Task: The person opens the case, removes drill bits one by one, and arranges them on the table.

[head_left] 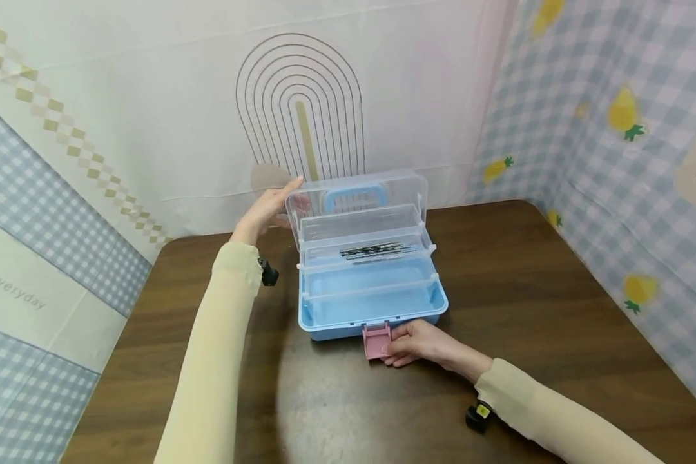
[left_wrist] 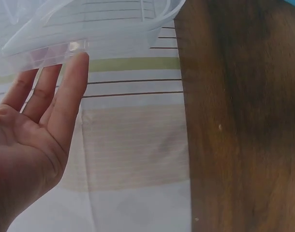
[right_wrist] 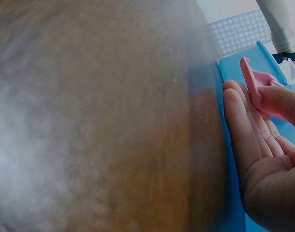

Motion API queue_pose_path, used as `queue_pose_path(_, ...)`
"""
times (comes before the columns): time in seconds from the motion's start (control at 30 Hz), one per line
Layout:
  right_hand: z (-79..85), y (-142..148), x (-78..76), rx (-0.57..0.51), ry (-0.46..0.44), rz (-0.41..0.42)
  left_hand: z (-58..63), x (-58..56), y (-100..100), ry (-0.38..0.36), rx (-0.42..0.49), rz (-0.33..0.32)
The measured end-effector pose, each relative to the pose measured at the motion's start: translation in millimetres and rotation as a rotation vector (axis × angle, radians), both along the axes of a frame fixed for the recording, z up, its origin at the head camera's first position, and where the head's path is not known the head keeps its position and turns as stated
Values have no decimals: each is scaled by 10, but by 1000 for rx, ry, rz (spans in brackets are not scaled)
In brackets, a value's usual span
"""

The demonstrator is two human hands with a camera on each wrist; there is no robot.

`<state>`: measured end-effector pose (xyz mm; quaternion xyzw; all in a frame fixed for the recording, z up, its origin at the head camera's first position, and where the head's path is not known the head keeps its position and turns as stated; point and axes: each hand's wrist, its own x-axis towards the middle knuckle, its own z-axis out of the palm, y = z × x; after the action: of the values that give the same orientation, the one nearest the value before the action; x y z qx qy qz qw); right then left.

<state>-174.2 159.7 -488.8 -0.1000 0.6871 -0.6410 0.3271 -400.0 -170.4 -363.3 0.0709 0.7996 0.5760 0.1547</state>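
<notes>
Toolbox (head_left: 336, 330) stands open, pink latch (head_left: 375, 345) in the right grip (head_left: 415, 342).

"everyday" (head_left: 17, 290) on left wall cloth (head_left: 55, 309)

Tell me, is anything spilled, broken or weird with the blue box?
Nothing stands out. The blue box sits upright, the metal rods lie together inside, and the clear lid and pink latch are simply open.

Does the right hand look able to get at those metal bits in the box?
Probably yes: the clear lid is raised, and nothing seems to cover the metal bits. The right hand would likely need to release the pink latch first.
</notes>
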Motion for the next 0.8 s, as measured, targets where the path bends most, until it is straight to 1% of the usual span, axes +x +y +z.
queue_pose_path(0.13, -14, 10, 24, 1, -9, 3, -55, -30, -2, -54, 34, -23)
queue_pose_path(0.17, -15, 10, 24, -1, -7, 3, -72, -30, -10, -57, 48, -17)
queue_pose_path(0.3, -10, 13, 13, 0, 13, -4, -139, -21, -49, -41, 125, 8)
queue_pose_path(0.37, -4, 16, 17, 0, 10, -6, -173, 0, -72, -35, 169, 1)
queue_pose_path(0.5, -5, 23, 33, 1, 0, 0, -245, 68, -116, -23, 242, -33)
queue_pose_path(0.63, 15, 27, 19, 12, 13, -7, -270, 93, -130, 8, 303, -47)
queue_pose_path(0.73, 33, 20, 15, 21, 13, -12, -299, 96, -136, 10, 350, -28)
queue_pose_path(0.8, 30, 8, 26, 18, 9, -12, -343, 107, -142, 7, 379, -8)
